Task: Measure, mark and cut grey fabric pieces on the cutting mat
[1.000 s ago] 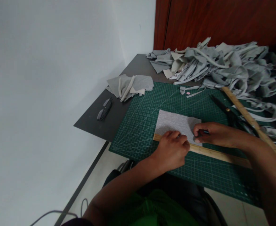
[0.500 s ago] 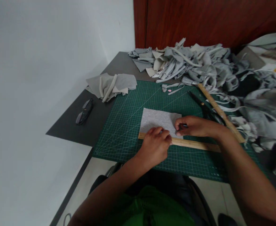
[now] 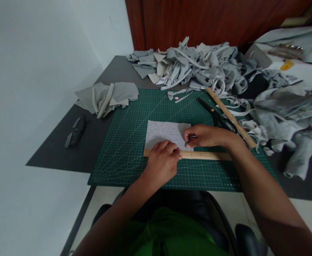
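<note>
Left hand (image 3: 162, 163) lies palm down on the ruler (image 3: 198, 155), fingers curled together and pressing its left part flat; nothing is gripped inside the hand. The fingertips reach just over the ruler's far edge onto the cloth (image 3: 164, 132).

Right hand (image 3: 205, 136) sits at the cloth's near right corner, thumb and fingers pinched together on a thin tool (image 3: 194, 136). Only a short pale bit of it shows between the fingers; what kind of tool it is cannot be told. The tip end meets the cloth right beside the ruler's far edge.

Cloth: a grey rectangle, flat on the mat (image 3: 134, 149), about the middle of it, its near edge under or against the ruler. The ruler is wooden and runs left to right, parallel to the mat's near edge, well inside it.

The mat is green and gridded and takes up the near middle of the tabletop (image 3: 54, 156), its near edge at the tabletop's near edge.

Beyond the right hand, toward the mat's far right corner: scissors (image 3: 214, 114), blades closed, and a second ruler (image 3: 226, 113) lying at a slant just beside them. Scraps (image 3: 198, 67) are heaped along the far edge and spill down the right side. Folded pieces (image 3: 106, 96) sit off the mat's far left corner. Glasses (image 3: 75, 131) lie near the left edge, well apart from the mat.
</note>
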Demonstrator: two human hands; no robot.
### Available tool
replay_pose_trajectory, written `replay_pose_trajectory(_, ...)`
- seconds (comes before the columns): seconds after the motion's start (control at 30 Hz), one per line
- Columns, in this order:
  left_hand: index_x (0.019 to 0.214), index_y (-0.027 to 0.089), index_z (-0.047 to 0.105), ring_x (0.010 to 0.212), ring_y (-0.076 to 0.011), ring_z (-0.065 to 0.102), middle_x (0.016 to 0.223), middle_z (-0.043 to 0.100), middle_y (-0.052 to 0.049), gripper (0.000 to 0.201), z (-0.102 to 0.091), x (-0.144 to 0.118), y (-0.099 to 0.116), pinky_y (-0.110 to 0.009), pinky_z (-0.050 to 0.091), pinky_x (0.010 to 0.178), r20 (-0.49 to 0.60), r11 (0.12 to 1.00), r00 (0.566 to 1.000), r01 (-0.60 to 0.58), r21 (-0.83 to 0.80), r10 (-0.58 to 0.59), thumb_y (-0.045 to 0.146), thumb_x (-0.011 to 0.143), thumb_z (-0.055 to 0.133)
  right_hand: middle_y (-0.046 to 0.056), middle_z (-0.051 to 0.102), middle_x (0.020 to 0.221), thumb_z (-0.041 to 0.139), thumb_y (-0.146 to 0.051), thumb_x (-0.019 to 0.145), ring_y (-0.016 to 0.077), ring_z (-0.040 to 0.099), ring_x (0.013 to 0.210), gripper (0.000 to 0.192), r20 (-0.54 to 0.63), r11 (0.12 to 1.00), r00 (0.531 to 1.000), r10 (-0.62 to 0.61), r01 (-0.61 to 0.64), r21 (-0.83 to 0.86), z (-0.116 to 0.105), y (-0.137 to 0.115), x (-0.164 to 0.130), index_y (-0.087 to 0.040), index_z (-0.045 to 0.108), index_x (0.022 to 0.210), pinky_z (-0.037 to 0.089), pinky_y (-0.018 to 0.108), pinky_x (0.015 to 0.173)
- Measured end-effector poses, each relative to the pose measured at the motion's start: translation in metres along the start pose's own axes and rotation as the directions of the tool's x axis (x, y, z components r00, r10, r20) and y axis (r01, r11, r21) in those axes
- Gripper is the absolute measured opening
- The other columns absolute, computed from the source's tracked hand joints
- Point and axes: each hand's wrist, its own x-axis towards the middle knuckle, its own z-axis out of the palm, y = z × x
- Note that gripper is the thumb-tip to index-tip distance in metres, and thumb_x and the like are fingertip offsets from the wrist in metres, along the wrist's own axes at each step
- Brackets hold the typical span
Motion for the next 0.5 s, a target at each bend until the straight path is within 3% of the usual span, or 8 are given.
replay_pose_trajectory(0.5,0.103,0.017,0.075,0.101,-0.026,0.065,0.098,0.072,-0.005,0.009,-0.003,0.001,0.0,-0.043,0.053,0.084,0.025,1.0,1.0,0.014,-0.024,-0.013,0.021,0.098,0.069,-0.002,0.053,0.073,0.072,-0.041,0.083,0.0177,0.049,0.07,0.022,-0.079,1.0,0.997,-0.019,0.019,-0.002,-0.001,0.01,0.002,-0.022,0.062,0.082,0.037,0.031,0.066)
